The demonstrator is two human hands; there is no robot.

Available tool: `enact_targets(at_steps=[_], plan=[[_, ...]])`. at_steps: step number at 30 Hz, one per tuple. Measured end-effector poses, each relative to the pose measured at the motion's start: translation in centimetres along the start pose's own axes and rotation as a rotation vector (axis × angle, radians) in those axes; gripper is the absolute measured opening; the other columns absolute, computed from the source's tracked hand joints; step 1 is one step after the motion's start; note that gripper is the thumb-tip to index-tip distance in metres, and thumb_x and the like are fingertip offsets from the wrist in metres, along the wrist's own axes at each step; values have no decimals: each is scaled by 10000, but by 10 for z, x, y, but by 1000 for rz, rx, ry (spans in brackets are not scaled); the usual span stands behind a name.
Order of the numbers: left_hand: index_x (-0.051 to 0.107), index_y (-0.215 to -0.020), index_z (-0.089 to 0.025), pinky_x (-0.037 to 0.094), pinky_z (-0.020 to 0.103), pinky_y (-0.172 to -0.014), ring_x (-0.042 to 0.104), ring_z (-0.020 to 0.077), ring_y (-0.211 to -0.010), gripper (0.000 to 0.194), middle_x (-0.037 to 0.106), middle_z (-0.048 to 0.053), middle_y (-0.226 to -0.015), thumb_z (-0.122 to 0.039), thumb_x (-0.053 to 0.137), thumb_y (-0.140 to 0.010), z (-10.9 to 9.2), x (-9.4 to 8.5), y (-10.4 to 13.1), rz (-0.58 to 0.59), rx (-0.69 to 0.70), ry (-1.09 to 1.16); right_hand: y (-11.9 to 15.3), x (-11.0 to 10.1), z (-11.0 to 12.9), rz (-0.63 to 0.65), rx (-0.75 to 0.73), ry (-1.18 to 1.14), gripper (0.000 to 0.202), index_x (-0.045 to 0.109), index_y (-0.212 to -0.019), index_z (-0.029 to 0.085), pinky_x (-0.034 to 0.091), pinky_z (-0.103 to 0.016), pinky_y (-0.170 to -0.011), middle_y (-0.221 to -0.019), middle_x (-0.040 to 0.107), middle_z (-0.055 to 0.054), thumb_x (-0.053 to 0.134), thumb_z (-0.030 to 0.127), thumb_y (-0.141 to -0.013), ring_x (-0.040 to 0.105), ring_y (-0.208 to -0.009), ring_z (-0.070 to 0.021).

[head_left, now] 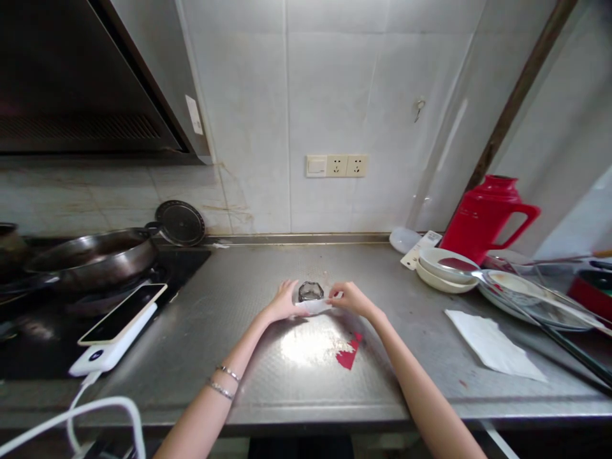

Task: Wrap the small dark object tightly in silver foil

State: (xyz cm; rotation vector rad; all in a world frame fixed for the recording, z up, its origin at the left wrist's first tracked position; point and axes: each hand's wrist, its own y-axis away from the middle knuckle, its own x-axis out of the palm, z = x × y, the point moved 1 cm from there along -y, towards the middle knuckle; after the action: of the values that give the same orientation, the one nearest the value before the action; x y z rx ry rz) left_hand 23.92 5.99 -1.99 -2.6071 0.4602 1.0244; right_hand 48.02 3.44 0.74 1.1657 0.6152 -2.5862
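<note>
A small dark glass dish with an angular rim, like an ashtray (311, 291), sits on the steel counter between both hands. Along its near side stretches a thin white sheet, like tissue (315, 307). My left hand (283, 302) is at the sheet's left end, thumb against it and fingers curved beside the dish. At the other end, my right hand (349, 298) pinches the sheet between thumb and fingers. A torn red scrap (349, 352) lies on the counter nearer me.
Left, a pan (98, 255) stands on the black cooktop, near a phone (125, 312) and a cabled white power bank (115, 341). Right are a red thermos jug (485, 220), stacked bowls (444, 284), plates with utensils and a folded white napkin (492, 344). The tiled wall bounds the back.
</note>
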Motion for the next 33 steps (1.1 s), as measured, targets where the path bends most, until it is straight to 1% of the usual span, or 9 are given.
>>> enact_targets(at_steps=[3, 5, 9, 11, 15, 19, 23, 28, 33], plan=[[403, -1367, -159, 177, 521, -1122, 154, 369, -1399, 1074, 289, 197, -1479, -467, 834, -433, -14, -11, 3, 1, 7, 24, 0, -5, 4, -52, 7, -54, 220, 690, -673, 157, 435, -242, -611, -668, 683, -31, 638, 355, -754, 604, -634, -155], [442, -1344, -168, 200, 468, -1132, 217, 317, -1393, 905, 307, 166, -1480, -465, 781, -559, -26, -21, 5, -46, 68, 132, 0, -7, 9, -129, 5, -97, 239, 695, -714, 166, 454, -254, -622, -691, 695, -35, 612, 381, -777, 614, -640, -162], [588, -1209, -173, 401, 379, -1015, 514, 257, -1206, 551, 564, 123, -1295, -426, 664, -725, -41, -34, 7, -134, 126, 322, 1, -8, 22, -322, -17, -144, 278, 689, -788, 182, 490, -283, -638, -757, 708, -53, 570, 433, -809, 637, -697, -190], [653, -1107, -151, 472, 365, -910, 617, 256, -1049, 455, 663, 126, -1140, -409, 657, -732, -44, -33, 7, -148, 88, 344, 1, -5, 27, -401, -48, -142, 283, 679, -796, 186, 496, -287, -639, -771, 703, -60, 555, 438, -824, 635, -709, -191], [705, -973, -120, 518, 330, -751, 675, 246, -850, 390, 724, 121, -957, -401, 682, -703, -49, -22, 9, -142, 51, 379, 1, 2, 33, -485, -142, -85, 239, 655, -805, 195, 485, -274, -632, -768, 679, -54, 529, 390, -864, 611, -687, -173], [706, -892, -99, 452, 246, -454, 631, 174, -511, 397, 712, 82, -680, -455, 645, -729, -57, -10, 12, -12, -28, 507, 5, 11, 40, -568, -227, 25, 176, 636, -834, 200, 472, -288, -689, -774, 653, -52, 507, 303, -895, 597, -734, -177], [680, -846, -102, 328, 196, -336, 597, 155, -431, 407, 667, 50, -596, -487, 642, -721, -60, -6, 12, -26, -93, 574, 7, 18, 53, -556, -325, 83, 147, 633, -856, 201, 487, -316, -743, -826, 662, -68, 501, 244, -901, 604, -800, -185], [623, -650, -127, 465, 217, -424, 597, 139, -486, 403, 595, 6, -529, -520, 608, -739, -60, -7, 11, -135, -116, 703, 7, 24, 62, -479, -413, 42, 170, 634, -980, 224, 505, -359, -852, -979, 688, -83, 484, 196, -906, 627, -969, -200], [670, -822, -110, 517, 242, -534, 656, 164, -624, 442, 702, 71, -715, -540, 586, -760, -64, -6, 13, -135, -179, 865, 7, 31, 60, -397, -429, 40, 224, 600, -1101, 234, 489, -395, -922, -1099, 664, -98, 553, 252, -883, 604, -1073, -226]])
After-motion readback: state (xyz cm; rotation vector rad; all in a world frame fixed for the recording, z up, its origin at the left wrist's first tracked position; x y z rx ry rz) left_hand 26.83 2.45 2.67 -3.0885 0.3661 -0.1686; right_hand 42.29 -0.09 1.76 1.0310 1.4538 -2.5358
